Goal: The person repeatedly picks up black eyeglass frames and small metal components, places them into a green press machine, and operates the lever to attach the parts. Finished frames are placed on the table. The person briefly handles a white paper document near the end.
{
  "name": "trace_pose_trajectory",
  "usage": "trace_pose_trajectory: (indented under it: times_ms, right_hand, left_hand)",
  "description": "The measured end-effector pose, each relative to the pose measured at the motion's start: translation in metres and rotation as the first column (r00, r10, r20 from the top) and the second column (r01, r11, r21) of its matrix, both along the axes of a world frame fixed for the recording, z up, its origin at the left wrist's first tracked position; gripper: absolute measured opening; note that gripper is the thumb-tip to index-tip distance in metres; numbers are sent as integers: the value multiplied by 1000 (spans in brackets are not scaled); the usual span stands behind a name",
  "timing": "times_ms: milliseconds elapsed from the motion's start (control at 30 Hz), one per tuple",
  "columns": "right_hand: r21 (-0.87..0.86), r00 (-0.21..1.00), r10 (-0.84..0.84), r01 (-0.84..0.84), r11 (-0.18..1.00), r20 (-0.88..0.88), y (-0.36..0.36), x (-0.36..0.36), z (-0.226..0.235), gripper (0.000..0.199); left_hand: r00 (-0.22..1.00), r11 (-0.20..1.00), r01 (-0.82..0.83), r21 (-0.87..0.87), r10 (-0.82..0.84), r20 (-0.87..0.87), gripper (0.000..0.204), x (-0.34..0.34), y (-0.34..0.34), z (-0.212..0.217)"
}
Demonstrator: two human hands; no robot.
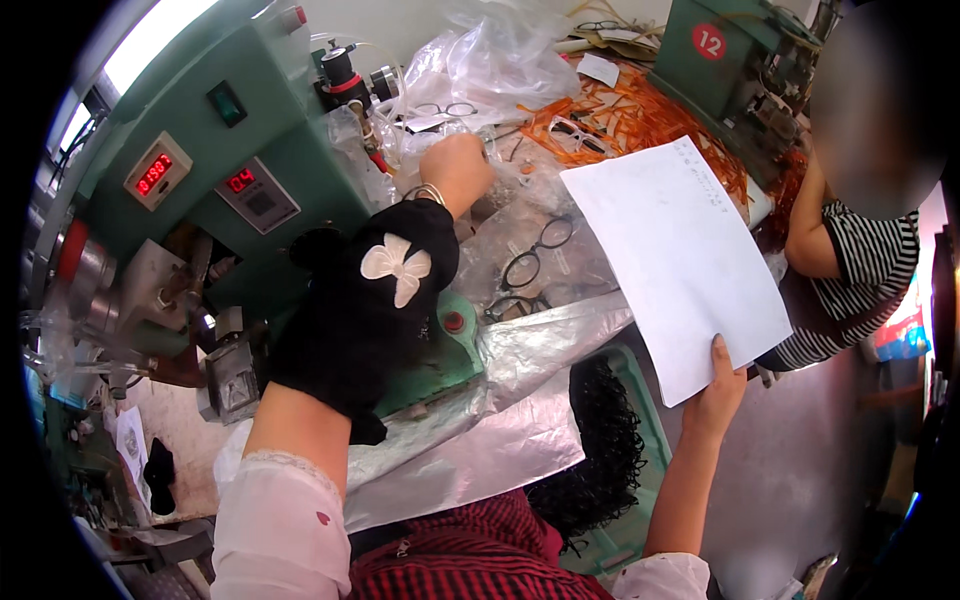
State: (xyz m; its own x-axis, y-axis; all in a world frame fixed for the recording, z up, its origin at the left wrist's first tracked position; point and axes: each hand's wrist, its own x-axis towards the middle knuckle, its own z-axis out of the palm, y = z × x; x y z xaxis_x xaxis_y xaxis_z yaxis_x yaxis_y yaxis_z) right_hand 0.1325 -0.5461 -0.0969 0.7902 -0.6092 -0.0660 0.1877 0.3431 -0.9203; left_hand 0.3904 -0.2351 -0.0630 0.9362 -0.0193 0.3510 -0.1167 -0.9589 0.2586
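Observation:
My right hand (pixel 718 392) grips the lower edge of a large white sheet of paper (pixel 675 265), thumb on top, and holds it up over the right side of the bench. Stretched forward, my left hand (pixel 458 175) is closed above the cluttered bench, its fingertips turned away, so I cannot see what they hold, if anything. A black sleeve cover (pixel 350 310) with a pale butterfly patch covers that forearm. Just right of the left hand, black eyeglass frames (pixel 538 252) lie on clear plastic. More glasses (pixel 445 109) rest on white paper beyond it.
A green machine (pixel 270 120) with red digital displays stands at the left. Orange strips (pixel 640 100) heap at the back near another green machine (pixel 712 80). Silvery plastic sheeting (pixel 500 430) drapes the front edge, above a green bin (pixel 650 450) of black shavings. A person (pixel 850 250) sits at the right.

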Motion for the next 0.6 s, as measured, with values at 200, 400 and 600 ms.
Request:
trace_pose_trajectory:
  times_ms: [200, 400, 600]
  right_hand:
    - [-7, 1000, 6, -7, 1000, -28, 4, -1, -1, 38]
    - [0, 1000, 18, -18, 1000, -6, 4, -10, 3, 39]
    - [45, 999, -47, 46, 998, 27, -6, -21, 5, 40]
  left_hand:
    - [997, 990, 72, 118, -69, -33, 21, -11, -3, 0]
    - [952, 972, 233, 4, -228, -206, 22, -60, -66, 9]
    - [914, 987, 156, 49, -125, -387, 30, -55, -74, -17]
